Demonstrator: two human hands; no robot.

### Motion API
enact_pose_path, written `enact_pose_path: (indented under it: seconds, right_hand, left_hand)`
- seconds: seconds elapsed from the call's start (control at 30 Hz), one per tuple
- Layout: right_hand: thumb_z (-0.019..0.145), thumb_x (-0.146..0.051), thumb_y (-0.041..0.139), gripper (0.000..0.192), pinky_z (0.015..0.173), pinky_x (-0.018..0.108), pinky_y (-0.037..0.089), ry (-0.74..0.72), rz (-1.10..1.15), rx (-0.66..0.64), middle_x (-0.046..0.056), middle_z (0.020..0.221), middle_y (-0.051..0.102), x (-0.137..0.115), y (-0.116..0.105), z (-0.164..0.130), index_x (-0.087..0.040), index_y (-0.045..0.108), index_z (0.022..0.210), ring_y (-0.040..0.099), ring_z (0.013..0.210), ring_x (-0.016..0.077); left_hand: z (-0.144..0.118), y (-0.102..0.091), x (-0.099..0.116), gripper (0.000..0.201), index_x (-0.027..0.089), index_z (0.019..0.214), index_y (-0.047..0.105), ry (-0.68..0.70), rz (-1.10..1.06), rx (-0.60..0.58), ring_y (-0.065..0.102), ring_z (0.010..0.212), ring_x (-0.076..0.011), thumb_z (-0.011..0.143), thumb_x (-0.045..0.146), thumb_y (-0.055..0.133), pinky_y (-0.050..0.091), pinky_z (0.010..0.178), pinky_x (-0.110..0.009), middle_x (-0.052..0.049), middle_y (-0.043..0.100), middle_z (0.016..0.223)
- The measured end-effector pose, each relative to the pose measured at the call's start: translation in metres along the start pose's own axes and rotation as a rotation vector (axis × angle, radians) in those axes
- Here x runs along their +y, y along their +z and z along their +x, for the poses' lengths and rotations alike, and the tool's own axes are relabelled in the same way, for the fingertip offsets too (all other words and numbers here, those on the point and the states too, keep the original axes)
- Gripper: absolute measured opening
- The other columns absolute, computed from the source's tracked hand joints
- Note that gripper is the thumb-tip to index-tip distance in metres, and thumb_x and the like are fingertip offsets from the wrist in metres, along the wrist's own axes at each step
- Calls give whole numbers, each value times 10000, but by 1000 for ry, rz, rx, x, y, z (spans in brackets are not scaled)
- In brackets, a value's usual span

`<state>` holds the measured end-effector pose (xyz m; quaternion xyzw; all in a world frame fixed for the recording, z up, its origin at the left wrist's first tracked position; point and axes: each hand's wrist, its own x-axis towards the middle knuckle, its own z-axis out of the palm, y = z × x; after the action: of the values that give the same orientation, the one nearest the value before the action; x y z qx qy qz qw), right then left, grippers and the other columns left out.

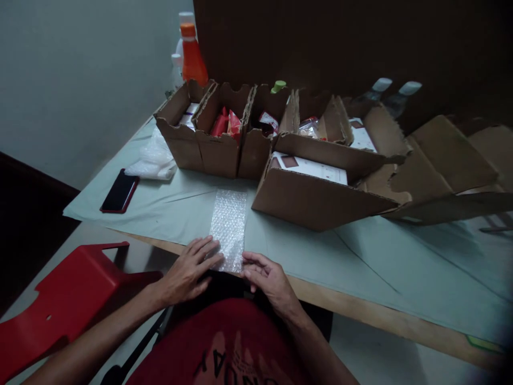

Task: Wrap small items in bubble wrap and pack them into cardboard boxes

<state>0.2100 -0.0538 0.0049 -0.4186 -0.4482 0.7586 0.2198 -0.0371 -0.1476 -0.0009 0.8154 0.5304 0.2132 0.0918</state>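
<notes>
Red-shirted, the seated person leans over the near table edge with both hands on the near end of a strip of bubble wrap (pixel 229 227). Left hand (pixel 188 272): fingers spread and laid flat, their tips pressing the strip's near left corner onto the table, grasping nothing. Right hand (pixel 267 277): fingers curled, their tips at the strip's near right corner; whether they pinch the edge or only rest on it cannot be told. The strip lies flat and unrolled on the pale green table cover (pixel 320 256), its long side running away from the person, its far end just short of the cardboard boxes. Nothing rests on it and no fold shows, so the work appears to be at an early stage: the sheet is laid out and smoothed, with no item yet placed or wrapped. The wrap is clear, evenly bubbled, rectangular and uncreased. Behind it stand a row of open small cartons (pixel 218 144) holding red packets (pixel 226 124), and a larger open carton (pixel 320 198). A dark phone (pixel 119 191) lies to the left, and a red plastic stool (pixel 68 289) stands beside the person.
</notes>
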Motion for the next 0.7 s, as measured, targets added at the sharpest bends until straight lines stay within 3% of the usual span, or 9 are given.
enact_pose_path:
  seconds: [0.1, 0.2, 0.27, 0.33, 0.43, 0.5, 0.57, 0.63, 0.7]
  right_hand:
    - [734, -408, 820, 440, 534, 230, 460, -25, 88, 14, 75, 959, 714, 0, 0, 3, -165, 721, 1088, 613, 686, 129]
    - [779, -406, 782, 437, 548, 237, 486, -76, 28, 12, 100, 1051, 709, 3, -5, -3, -182, 689, 1143, 647, 758, 157]
    - [811, -342, 742, 463, 641, 278, 545, -196, -178, 52, 108, 1170, 687, 3, -8, -10, -220, 643, 1246, 666, 869, 184]
    - [807, -252, 719, 589, 884, 384, 564, -380, -491, 94, 117, 1365, 610, 1, -9, -14, -263, 569, 1376, 632, 1127, 244]
    - [803, -195, 695, 760, 1153, 511, 387, -589, -876, 54, 105, 1539, 480, -4, -3, -5, -285, 439, 1513, 452, 1400, 299]
    - [846, -199, 643, 674, 1104, 487, 439, -607, -940, 73, 112, 1409, 603, -7, 4, 13, -252, 468, 1494, 562, 1283, 284]
    - [896, -212, 582, 517, 944, 405, 535, -554, -916, 178, 92, 1117, 730, -9, 10, 34, -210, 556, 1412, 679, 1007, 242]
    - [926, -223, 549, 424, 818, 348, 551, -512, -919, 270, 57, 910, 736, -10, 13, 49, -193, 611, 1344, 684, 820, 213]
    - [939, -234, 550, 406, 806, 339, 542, -555, -982, 312, 59, 907, 730, -10, 12, 53, -191, 617, 1337, 679, 814, 213]
  left_hand:
    - [11, 14, -1, 404, 218, 1251, 603, 1, -26, 62, 478, 1402, -302, 863, 109, 583, 388, 1135, -536, -131, 623, 1397]
    - [19, 13, -8, 231, 214, 1087, 652, 41, -102, 86, 585, 1298, -260, 907, 103, 560, 417, 1105, -491, -99, 712, 1259]
    - [24, 8, -12, 189, 205, 1047, 659, 20, -173, 126, 645, 1208, -234, 934, 110, 541, 469, 1038, -431, -90, 755, 1136]
    - [30, 3, -15, 166, 197, 1015, 671, -51, -229, 153, 698, 1064, -215, 949, 140, 530, 516, 927, -370, -84, 770, 1016]
    - [45, -2, -19, 171, 189, 954, 691, -200, -268, 130, 706, 859, -191, 953, 213, 522, 525, 795, -316, -68, 760, 904]
    - [56, -5, -24, 182, 187, 993, 697, -307, -282, 99, 688, 790, -179, 940, 266, 541, 515, 749, -295, -48, 748, 863]
    - [64, -6, -28, 288, 192, 1162, 665, -404, -289, 67, 658, 726, -163, 909, 303, 582, 500, 701, -275, -16, 724, 828]
    - [69, -4, -32, 467, 196, 1334, 573, -461, -273, 37, 616, 664, -148, 877, 289, 606, 483, 666, -265, 15, 692, 793]
    - [70, -1, -33, 552, 193, 1395, 523, -479, -217, 29, 608, 681, -156, 853, 246, 608, 483, 687, -278, 11, 683, 807]
